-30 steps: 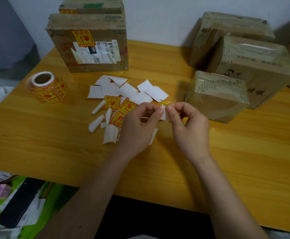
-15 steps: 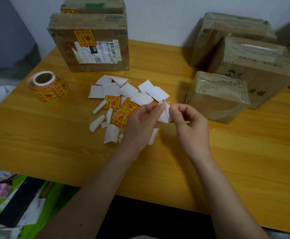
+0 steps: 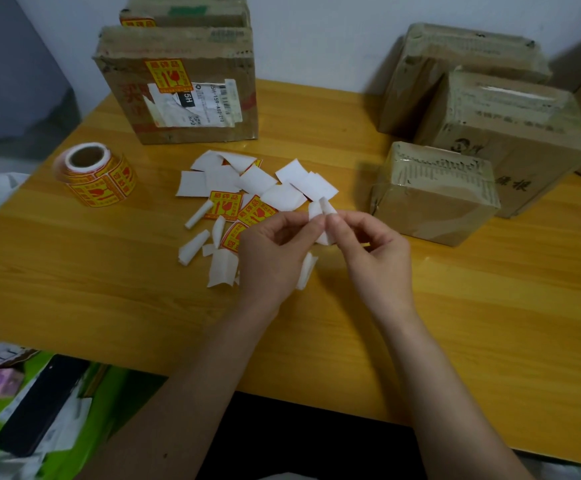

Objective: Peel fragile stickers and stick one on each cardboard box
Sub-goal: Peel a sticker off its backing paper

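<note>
The wide yellow-orange wooden table (image 3: 109, 306) carries everything: three brown cardboard boxes wrapped in clear tape (image 3: 510, 140) cluster at the right with no yellow label showing on the faces in view, while the worn upright cardboard box with a shipping label (image 3: 178, 88) at the back left already bears one fragile sticker. Left of centre stands the roll of yellow-and-red fragile stickers (image 3: 97, 174), and between roll and hands lies a scatter of white backing scraps and loose yellow stickers (image 3: 244, 199). Above that scatter, the left hand (image 3: 275, 251) and right hand (image 3: 375, 251) are drawn together, thumb and forefinger of each pinching the same small white-backed sticker piece (image 3: 322, 211). It stands roughly upright, its long axis running away from the table, white side toward the camera; its printed face cannot be seen. Judging by this, the peeling step is in hand. The next move likely calls for drawing the backing away steadily, keeping the adhesive off the fingers, then carrying the sticker to an unlabelled box, probably the nearest one on the right.
</note>
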